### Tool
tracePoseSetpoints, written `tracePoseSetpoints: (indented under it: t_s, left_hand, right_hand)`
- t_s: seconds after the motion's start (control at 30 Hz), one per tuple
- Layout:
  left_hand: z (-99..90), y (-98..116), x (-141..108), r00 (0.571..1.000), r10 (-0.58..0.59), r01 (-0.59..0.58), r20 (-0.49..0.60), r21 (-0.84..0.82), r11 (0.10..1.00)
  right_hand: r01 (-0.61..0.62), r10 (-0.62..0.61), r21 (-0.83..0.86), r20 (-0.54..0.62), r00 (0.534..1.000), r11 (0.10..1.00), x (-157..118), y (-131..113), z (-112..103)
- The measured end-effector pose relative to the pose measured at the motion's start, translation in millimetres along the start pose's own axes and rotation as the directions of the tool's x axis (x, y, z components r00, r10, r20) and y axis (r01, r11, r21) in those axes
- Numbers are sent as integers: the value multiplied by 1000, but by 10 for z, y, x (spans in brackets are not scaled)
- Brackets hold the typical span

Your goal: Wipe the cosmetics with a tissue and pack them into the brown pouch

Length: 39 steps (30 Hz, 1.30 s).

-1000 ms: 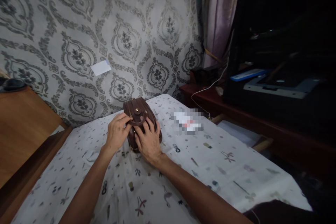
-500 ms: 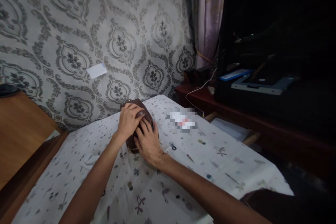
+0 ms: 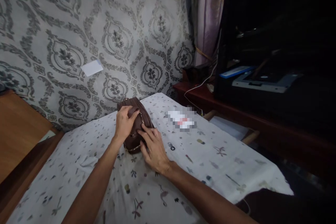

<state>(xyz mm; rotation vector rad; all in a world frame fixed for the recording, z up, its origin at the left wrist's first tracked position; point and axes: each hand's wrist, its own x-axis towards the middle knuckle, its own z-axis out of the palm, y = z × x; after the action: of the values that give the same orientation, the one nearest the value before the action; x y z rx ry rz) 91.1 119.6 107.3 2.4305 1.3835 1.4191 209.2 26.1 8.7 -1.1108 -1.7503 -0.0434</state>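
Observation:
A dark brown bag [image 3: 135, 140] with metallic zip edges lies on the white patterned cloth [image 3: 210, 168], close to the wall. My left hand [image 3: 124, 122] is closed on the upper part of the bag, pinching a flap or edge of it between thumb and fingers. Lower down on the right side, my right hand [image 3: 154, 148] rests its spread fingertips against the bag, with the fingers apart.
Blurred white and red item [image 3: 181, 119] on the cloth, right of the bag. Wooden board [image 3: 23, 129] at the left. On the right, a dark red shelf [image 3: 202, 94], a white cable [image 3: 194, 88], an open drawer [image 3: 229, 127] and a large dark screen [image 3: 273, 35]. White card [image 3: 91, 68] on the wall.
My right hand has drawn back toward the lower right, away from my left hand, and uncovered more of the bag. My left hand has shifted slightly left. The view has turned a little.

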Motion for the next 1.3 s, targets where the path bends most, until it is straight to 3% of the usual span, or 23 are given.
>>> tracePoseSetpoints:
  t_s: [0.37,0.73,1.03,1.3]
  left_hand:
    - [-3,55,-20,1000,-22,21,-15,-96,995]
    - [-37,3,-111,984,181,-179,0,-128,975]
    - [-104,57,-250,928,359,-359,98,-15,933]
    - [-151,92,-355,918,365,-371,153,12,928]
  right_hand:
    - [-5,5,-4,104,995,1000,-19,-5,-4]
    - [-6,3,30,92,996,1000,-16,4,11]
    - [6,-10,54,79,997,999,1,-12,-5]
    - [13,-16,42,61,998,999,3,0,-3]
